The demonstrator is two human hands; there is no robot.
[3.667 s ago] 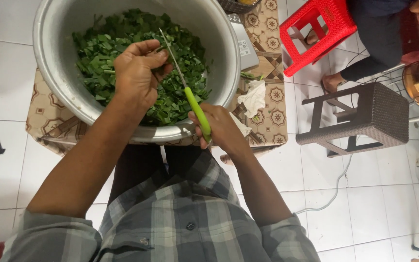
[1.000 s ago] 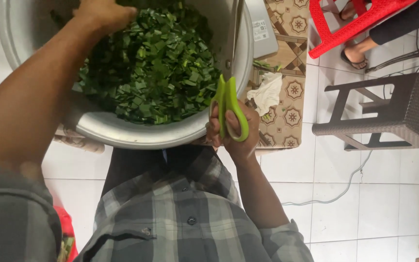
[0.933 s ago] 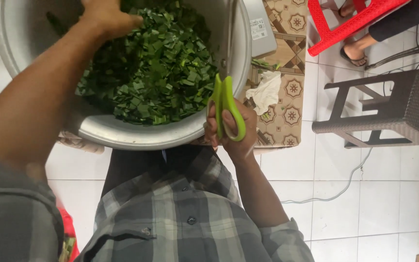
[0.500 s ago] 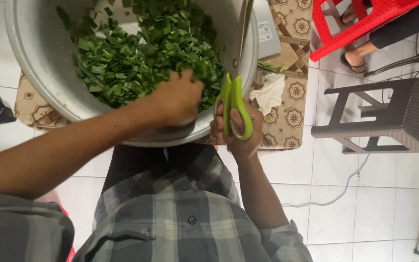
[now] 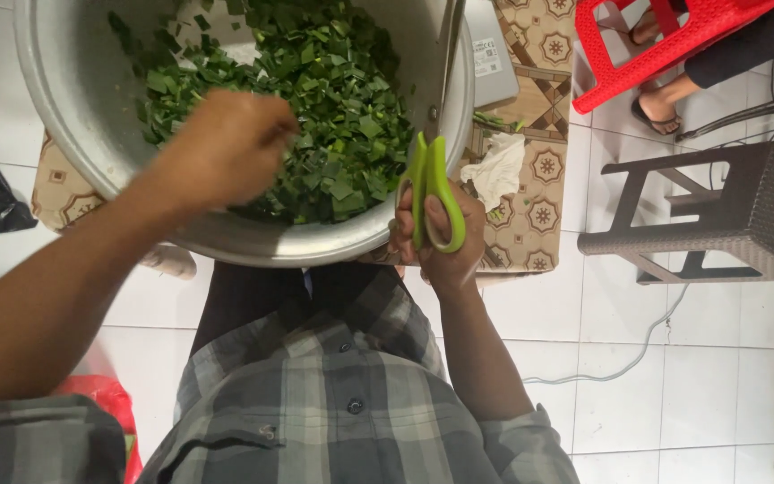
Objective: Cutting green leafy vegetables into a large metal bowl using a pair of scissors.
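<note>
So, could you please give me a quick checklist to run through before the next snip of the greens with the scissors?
1. Right hand grips the scissors by the green handles: ok.
2. Blades closed, pointing up along the bowl rim: ok.
3. Left hand apart from the blades: ok.
4. Left hand holding greens ready to cut: cannot tell, it is blurred.
5. Bowl steady on the patterned mat: ok.
</note>
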